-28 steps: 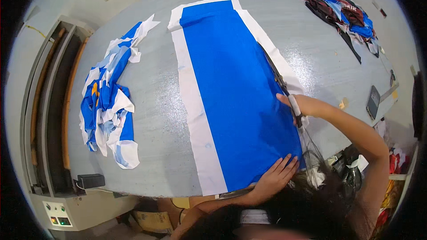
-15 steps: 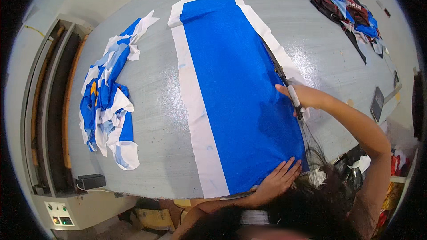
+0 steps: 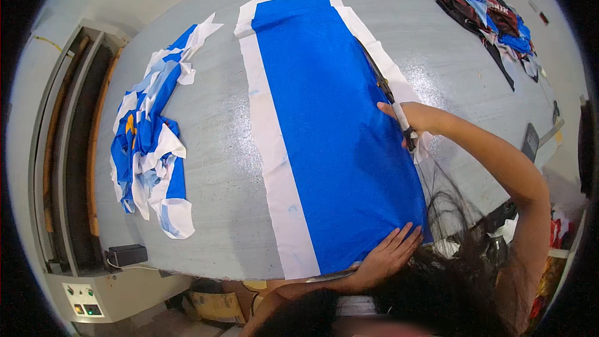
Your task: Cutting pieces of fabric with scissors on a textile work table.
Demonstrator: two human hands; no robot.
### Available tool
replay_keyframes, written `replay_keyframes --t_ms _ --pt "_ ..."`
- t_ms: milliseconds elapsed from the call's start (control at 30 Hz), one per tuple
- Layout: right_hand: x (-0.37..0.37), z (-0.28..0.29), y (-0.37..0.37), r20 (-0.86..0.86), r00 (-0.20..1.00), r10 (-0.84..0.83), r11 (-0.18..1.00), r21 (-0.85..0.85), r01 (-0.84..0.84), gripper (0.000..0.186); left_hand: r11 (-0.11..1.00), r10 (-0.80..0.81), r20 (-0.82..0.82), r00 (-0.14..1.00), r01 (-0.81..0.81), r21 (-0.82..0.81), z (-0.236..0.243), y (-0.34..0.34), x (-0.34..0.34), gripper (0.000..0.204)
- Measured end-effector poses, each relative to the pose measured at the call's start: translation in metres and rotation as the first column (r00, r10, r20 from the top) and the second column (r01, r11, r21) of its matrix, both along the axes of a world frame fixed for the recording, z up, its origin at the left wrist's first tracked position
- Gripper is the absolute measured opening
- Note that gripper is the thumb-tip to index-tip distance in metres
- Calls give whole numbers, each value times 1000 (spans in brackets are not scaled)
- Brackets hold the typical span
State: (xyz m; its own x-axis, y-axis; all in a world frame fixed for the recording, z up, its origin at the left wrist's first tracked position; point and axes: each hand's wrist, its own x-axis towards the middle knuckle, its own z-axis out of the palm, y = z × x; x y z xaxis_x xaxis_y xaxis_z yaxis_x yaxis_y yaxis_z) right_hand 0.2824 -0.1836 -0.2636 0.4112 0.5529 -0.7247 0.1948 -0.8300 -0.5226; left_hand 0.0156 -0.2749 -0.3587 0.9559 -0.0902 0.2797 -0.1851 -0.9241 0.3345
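Note:
A long blue fabric panel [image 3: 324, 118] with white borders lies spread on the grey table. My right hand [image 3: 415, 120] grips a pair of scissors [image 3: 389, 92] with dark blades and pale wrapping on the handle. The blades lie along the panel's right side, between the blue area and the white border [image 3: 376, 45]. Near the panel's front right corner, my left hand [image 3: 392, 251] rests flat on the blue cloth, fingers stretched out. Dark hair covers part of the table's near edge.
A crumpled heap of blue and white cloth pieces [image 3: 148, 131] lies to the left. Mixed dark, red and blue scraps [image 3: 490, 15] sit at the far right. A phone-like dark object [image 3: 530, 142] lies at the right edge, a black box [image 3: 127, 254] at the near left. A long machine [image 3: 75, 150] stands left.
My right hand and the scissors have moved farther up along the panel's right edge, away from me and slightly left. My left hand has stayed in place.

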Motion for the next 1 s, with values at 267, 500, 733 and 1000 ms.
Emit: replay_keyframes --t_ms 267,500,733,1000 --pt "23 -18 -12 -1 981 194 940 287 -185 61 999 14 23 1000 -13 -44 0 3 5 45" --pt "11 -6 -28 -259 965 -30 929 349 123 60 975 78 -159 984 -109 -192 25 26 15 51" --pt "3 -28 -40 -484 873 -60 834 456 311 50 949 306 -59 950 -300 102 16 12 7 58" --pt "-34 -19 -129 -553 830 -68 824 438 359 63 980 97 -350 932 -150 -128 36 -38 -37 52"
